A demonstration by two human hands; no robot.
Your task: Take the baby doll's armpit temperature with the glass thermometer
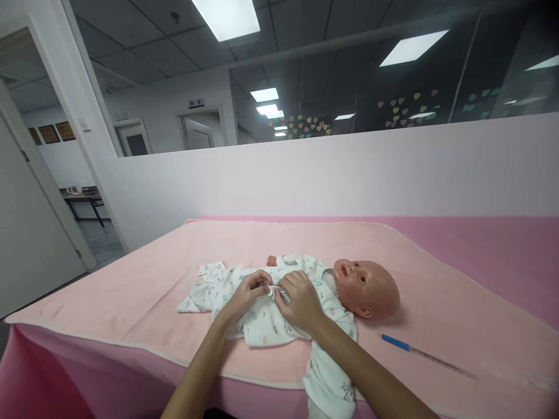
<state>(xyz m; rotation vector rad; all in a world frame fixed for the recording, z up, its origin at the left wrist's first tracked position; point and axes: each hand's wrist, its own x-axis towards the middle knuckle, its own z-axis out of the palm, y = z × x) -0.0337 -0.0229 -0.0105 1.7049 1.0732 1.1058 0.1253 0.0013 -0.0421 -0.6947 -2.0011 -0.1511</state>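
Note:
A baby doll (pixel 367 286) lies on its back on a pink blanket (pixel 131 291), head to the right. It wears a white patterned romper (pixel 262 326). My left hand (pixel 248 293) and my right hand (pixel 299 299) meet over the doll's belly. Both pinch the romper's front edges together, fingers closed at a small snap. One doll hand (pixel 271 260) sticks out of the far sleeve. The near sleeve hangs over the table's front edge.
A blue-handled tool (pixel 417 351) lies on the blanket to the right of the doll. A white partition wall (pixel 349 174) runs behind the table. An open doorway (pixel 56 174) is at the left.

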